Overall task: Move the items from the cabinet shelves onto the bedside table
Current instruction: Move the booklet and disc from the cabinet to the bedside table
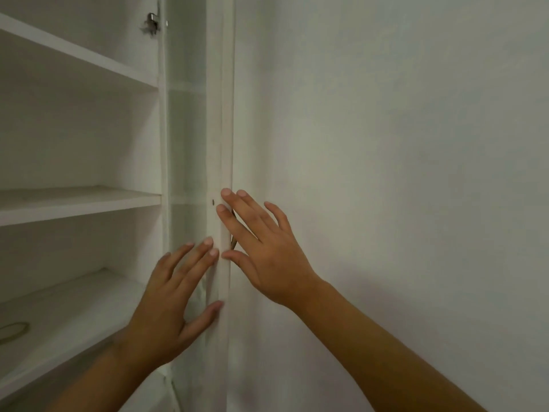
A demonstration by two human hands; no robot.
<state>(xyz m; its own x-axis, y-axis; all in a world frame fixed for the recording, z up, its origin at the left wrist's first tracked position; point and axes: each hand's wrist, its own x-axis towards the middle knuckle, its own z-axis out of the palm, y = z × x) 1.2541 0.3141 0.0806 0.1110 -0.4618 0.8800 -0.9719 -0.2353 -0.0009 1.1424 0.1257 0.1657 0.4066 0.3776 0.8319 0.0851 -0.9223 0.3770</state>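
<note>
Currently both hands are spread flat against the upright edge of the open cabinet door point(220, 162), the left hand point(166, 304) at about 7 o'clock of it and the right hand point(267, 251) at 4 o'clock, fingers splayed and nothing held. Only one item is seen on the shelves: a thin looped band point(13, 330) on the lowest shelf point(89, 295), lying flat at 9 o'clock of the left hand, which is judged the nearer; the bedside table is out of view

1. Dim, flat, greenish-grey light throughout; no glare.
2. The wall point(401, 144) right of the right hand point(267, 257) is brightest.
3. Soft shadow falls beneath both forearms and under the shelves point(80, 200) left of the left hand point(172, 307).
4. Wide-angle bending tilts the edges; detail is slightly soft.
</note>
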